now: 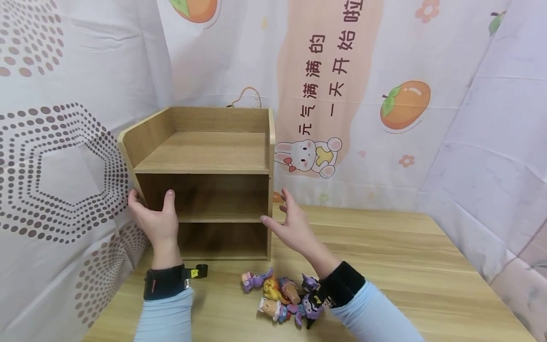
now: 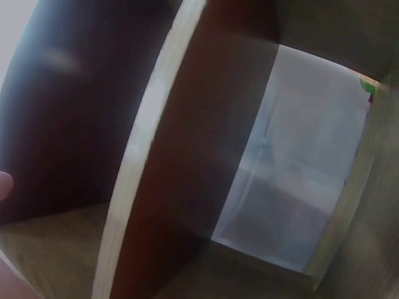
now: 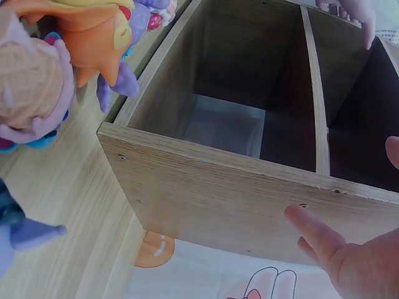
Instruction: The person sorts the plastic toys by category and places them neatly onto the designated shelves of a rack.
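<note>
A light wooden shelf unit (image 1: pixel 205 164), with a walled top and two compartments below, stands on the table against the back curtain. At its left side is my left hand (image 1: pixel 155 221), fingers by the outer face of the side panel and thumb raised in front of the compartments. My right hand (image 1: pixel 292 225) is spread at the right side panel (image 3: pixel 206 180), fingers along its outer face and thumb by the front edge. Whether either hand touches the wood is hard to tell. A divider board (image 2: pixel 140 143) runs across the left wrist view.
Several small toy figures, including a yellow one (image 1: pixel 272 289) and purple ones (image 1: pixel 311 306), lie in a cluster before the shelf, near my right wrist. The wooden table (image 1: pixel 397 270) extends to the right. Printed curtains (image 1: pixel 64 142) hang close on the left and behind.
</note>
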The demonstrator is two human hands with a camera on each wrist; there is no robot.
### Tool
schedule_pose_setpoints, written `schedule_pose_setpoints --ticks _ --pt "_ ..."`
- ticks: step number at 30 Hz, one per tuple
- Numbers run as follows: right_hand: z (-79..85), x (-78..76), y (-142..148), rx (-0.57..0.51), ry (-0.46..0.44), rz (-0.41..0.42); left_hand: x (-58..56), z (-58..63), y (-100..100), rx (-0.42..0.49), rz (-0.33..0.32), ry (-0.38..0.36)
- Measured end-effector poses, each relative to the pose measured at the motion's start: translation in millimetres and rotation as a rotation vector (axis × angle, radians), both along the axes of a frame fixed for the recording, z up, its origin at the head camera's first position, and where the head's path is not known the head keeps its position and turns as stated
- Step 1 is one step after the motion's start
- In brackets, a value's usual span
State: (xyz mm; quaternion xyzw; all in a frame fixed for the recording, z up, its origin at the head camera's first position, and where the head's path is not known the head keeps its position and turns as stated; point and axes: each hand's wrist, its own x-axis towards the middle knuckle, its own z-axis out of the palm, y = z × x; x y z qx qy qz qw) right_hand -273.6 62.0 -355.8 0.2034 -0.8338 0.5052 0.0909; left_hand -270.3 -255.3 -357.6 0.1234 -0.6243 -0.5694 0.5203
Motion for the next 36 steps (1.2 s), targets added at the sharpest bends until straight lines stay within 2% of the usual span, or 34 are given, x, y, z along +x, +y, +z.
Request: schedule_pose_setpoints --ticks 3,13,18,25,32,36 --pt "-1.1 -1.5 -2.0 -0.005 -0.004 0.010 -1.3 -2.2 -5.0 0.015 -0.021 -0.034" --pt "-6.4 -7.4 -12.2 -0.010 -0.038 0.034 0.4 -5.4 -22.6 0.020 -0.032 -0.115" --pt "-6.2 -7.4 -17.2 0.017 -0.026 0.029 0.8 -5.1 -27.1 0.008 0.004 -0.115" --pt "-5.4 -11.8 -22.4 0.106 0.069 -0.017 -0.2 -3.1 -31.1 -0.018 0.038 -0.081" --pt "-13.7 -18.1 -20.4 0.238 0.233 -0.037 -1.1 -6.4 -34.5 -0.119 0.092 -0.142" --pt "-11.1 -21.7 -20.5 0.238 0.241 -0.059 1.0 -8.5 -34.7 -0.161 0.111 -0.174"
